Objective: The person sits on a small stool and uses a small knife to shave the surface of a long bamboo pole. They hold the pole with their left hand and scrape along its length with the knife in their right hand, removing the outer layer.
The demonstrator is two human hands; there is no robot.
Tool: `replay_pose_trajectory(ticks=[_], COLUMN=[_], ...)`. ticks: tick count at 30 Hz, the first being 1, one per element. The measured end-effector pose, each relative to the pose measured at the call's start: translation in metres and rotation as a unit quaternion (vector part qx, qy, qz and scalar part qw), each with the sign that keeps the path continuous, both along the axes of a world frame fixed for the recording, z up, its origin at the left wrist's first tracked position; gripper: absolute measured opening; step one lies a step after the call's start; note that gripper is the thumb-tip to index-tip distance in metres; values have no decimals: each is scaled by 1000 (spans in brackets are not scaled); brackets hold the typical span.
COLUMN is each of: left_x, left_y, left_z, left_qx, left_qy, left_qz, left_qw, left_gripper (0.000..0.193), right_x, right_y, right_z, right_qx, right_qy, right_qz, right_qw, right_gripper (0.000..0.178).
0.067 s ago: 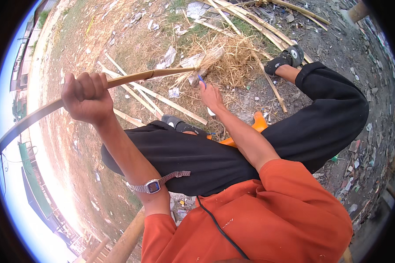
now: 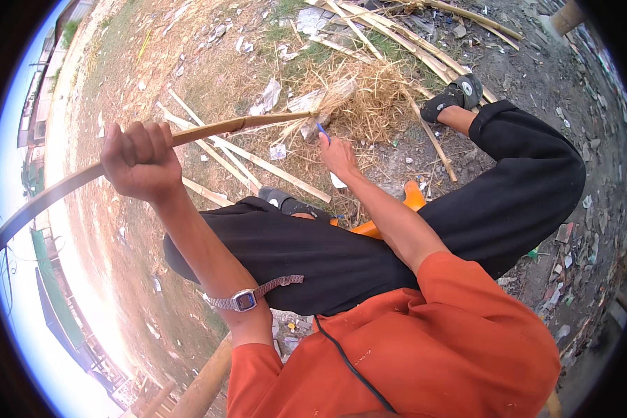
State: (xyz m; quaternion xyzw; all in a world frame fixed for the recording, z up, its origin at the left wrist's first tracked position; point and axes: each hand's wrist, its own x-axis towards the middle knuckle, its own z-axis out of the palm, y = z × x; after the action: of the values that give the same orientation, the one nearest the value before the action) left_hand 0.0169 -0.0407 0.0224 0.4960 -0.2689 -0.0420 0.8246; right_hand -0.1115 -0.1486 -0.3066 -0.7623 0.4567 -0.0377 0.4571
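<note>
My left hand (image 2: 143, 160) is closed round a long bamboo strip (image 2: 219, 128), raised off the ground. The strip runs from the far left edge to a tip above a heap of pale shavings (image 2: 380, 104). Close below that tip, my right hand (image 2: 339, 157) is closed on a tool with a blue handle (image 2: 322, 130); its working end is too small to make out. A weathered wooden block (image 2: 340, 90) lies beside the tip, partly under shavings. Whether the tool touches the strip I cannot tell.
Split bamboo strips (image 2: 285, 174) lie on the dry grass left of the shavings, and longer ones (image 2: 425, 52) lie at the far right. Under my bent legs is an orange plastic object (image 2: 412, 195). A thick pole (image 2: 205, 376) stands near my left elbow. Rubble covers the right side.
The whole view has shifted slightly. Both hands keep their grips, and the strip stays in about the same place over the shavings.
</note>
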Motion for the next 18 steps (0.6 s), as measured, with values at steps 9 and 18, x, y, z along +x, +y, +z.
replay_pose_trajectory(ticks=[9,18], left_x=[2,0], left_y=[4,7], left_z=[-2,1], left_qx=[-6,-1], left_qy=[-17,-20], left_qz=[-14,-27], left_qw=[1000,999], left_gripper=[42,43], right_x=[-7,21], right_y=[-1,9], right_z=[-45,-3], right_qx=[-23,4], right_qy=[50,-25], right_qz=[22,2], right_qw=[998,1000], right_gripper=[53,57])
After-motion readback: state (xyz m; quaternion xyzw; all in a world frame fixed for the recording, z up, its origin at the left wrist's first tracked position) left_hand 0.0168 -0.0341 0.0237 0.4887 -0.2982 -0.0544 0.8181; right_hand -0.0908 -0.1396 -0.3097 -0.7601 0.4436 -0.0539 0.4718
